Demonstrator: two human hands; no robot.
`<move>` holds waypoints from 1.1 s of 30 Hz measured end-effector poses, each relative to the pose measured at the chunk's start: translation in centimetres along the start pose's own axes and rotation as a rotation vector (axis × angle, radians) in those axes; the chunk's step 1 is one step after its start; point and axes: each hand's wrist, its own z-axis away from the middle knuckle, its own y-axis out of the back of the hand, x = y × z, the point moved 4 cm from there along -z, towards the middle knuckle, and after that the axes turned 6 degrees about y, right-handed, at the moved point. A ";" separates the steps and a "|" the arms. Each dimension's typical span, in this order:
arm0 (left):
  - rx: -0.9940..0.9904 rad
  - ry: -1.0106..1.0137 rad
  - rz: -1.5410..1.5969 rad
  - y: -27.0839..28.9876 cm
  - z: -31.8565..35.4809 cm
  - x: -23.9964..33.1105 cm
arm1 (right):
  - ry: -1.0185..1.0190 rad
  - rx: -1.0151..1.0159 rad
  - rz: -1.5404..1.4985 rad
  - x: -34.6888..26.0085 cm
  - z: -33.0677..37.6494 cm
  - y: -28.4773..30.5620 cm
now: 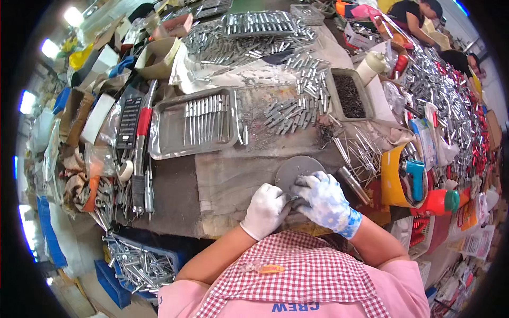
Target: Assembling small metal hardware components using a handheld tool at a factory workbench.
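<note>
My left hand (265, 209), in a white glove, is closed with its fingertips against those of my right hand. My right hand (324, 202), in a white glove with blue patches and dirty fingertips, is closed too. Whatever they pinch between them is too small or hidden to make out. Just beyond them lies a round grey disc (297, 169), partly covered by the right fingers. Left of it, a metal tray (167, 140) holds a row of slim metal shafts (204, 108). Loose silver metal pieces (291, 114) lie in a pile beyond the disc.
At the right stand a bin of small dark pins (348, 95), thin rods (366, 151), a metal tube (353, 185) and a teal power tool (416, 177) in a yellow holder. A blue crate (177, 259) of metal parts sits lower left. Co-workers (411, 18) are far right.
</note>
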 end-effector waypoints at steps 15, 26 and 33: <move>0.028 0.008 0.033 1.0 0.1 0.8 | 0.014 0.439 0.021 -0.2 2.6 0.3; 0.012 0.623 0.924 1.8 0.7 0.2 | 0.020 0.425 -0.304 -0.9 1.8 -1.2; 0.112 0.566 0.601 6.0 -1.0 -0.6 | -0.019 0.293 -0.309 1.3 -0.2 1.4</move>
